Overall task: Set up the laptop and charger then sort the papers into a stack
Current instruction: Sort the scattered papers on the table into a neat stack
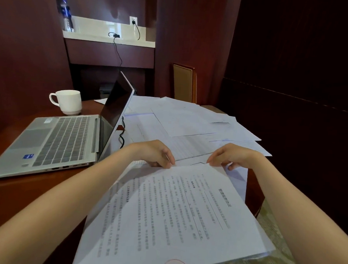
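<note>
- Nearest the camera, a bundle of printed sheets [175,212] is tilted up off the table [24,194], its near edge hanging past the table's front edge and its far edge held by both hands.
- The left hand [156,153] has its fingers curled, pinching the far edge of the bundle near its left corner.
- The right hand [232,157] pinches the far right corner between thumb and forefinger; the other fingers curl beneath the paper.
- Beyond the hands, loose papers [189,122] lie spread and overlapping across the right half of the table, some at angles to each other.
- The laptop [53,141] sits open on the left of the table, screen dark, its lid turned edge-on toward the papers.
- A black charger cable [122,137] snakes on the table just beside the laptop's hinge; whether it is plugged into the laptop cannot be told.
- Farther back the cable hangs from a shelf [109,40] and reaches a wall socket [133,20].
- A white mug [68,102] stands behind the laptop, a bottle [66,15] on the shelf's left end, and a chair [184,84] at the table's far side.
</note>
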A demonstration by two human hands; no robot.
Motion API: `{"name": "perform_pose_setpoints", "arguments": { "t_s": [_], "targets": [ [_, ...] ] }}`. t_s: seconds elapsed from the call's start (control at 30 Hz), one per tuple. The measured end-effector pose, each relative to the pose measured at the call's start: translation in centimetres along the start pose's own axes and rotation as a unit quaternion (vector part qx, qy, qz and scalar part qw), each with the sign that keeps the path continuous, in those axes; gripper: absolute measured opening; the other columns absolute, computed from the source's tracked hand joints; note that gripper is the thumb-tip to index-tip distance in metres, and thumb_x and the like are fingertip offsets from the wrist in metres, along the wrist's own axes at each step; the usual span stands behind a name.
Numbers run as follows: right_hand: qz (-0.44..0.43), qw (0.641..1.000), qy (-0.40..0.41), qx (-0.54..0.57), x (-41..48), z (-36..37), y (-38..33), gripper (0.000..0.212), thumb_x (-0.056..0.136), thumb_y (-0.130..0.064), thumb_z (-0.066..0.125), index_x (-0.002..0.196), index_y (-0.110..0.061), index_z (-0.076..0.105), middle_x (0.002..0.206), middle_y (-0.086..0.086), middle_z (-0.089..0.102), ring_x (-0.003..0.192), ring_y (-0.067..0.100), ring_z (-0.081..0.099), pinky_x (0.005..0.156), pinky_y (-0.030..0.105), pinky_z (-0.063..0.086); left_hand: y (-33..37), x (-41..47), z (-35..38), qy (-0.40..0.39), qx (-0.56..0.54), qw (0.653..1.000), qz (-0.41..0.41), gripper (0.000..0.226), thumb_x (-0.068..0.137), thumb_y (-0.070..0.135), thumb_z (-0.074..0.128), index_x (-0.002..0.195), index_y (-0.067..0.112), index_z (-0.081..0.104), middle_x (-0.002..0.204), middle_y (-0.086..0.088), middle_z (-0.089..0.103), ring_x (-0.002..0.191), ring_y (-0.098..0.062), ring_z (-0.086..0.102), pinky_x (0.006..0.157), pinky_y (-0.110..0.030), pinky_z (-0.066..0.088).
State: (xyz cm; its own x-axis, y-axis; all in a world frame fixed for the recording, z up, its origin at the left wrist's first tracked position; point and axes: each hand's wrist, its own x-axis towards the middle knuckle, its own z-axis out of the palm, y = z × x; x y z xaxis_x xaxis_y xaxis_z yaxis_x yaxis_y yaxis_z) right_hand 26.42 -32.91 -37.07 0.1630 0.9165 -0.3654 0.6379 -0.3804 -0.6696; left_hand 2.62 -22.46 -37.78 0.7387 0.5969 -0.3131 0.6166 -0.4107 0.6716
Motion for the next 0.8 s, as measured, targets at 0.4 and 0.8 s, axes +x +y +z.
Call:
{"name": "perform_pose_setpoints", "arguments": {
  "t_s": [0.4,0.8],
  "targets": [
    [0.005,0.975,0.209,0.075,4.4,0.9,-2.0,0.031,0.088,0.000,0.051,0.118,0.004,0.058,0.079,0.009,0.053,0.062,0.015,0.045,0.054,0.022,0.040,-0.7,2.0,-0.5,0.206,-0.044,0.973,-0.089,0.055,0.087,0.021,0.060,0.137,0.018,0.038,0.141,-0.011,0.033,0.124,-0.027,0.043,0.091,-0.031,0.040],
    [0.025,0.931,0.237,-0.278,11.5,5.3,-7.7,0.075,0.088,-0.058,0.045,0.142,-0.012,0.024,0.138,0.015,0.038,0.124,0.033,0.043,0.097,0.041,0.040,-2.8,2.7,-3.0,0.300,-0.510,0.795,-0.136,0.039,0.086,-0.004,0.051,0.116,0.015,0.035,0.107,-0.014,0.043,0.080,-0.021,0.053,0.064,-0.030,0.046]
  ]
}}
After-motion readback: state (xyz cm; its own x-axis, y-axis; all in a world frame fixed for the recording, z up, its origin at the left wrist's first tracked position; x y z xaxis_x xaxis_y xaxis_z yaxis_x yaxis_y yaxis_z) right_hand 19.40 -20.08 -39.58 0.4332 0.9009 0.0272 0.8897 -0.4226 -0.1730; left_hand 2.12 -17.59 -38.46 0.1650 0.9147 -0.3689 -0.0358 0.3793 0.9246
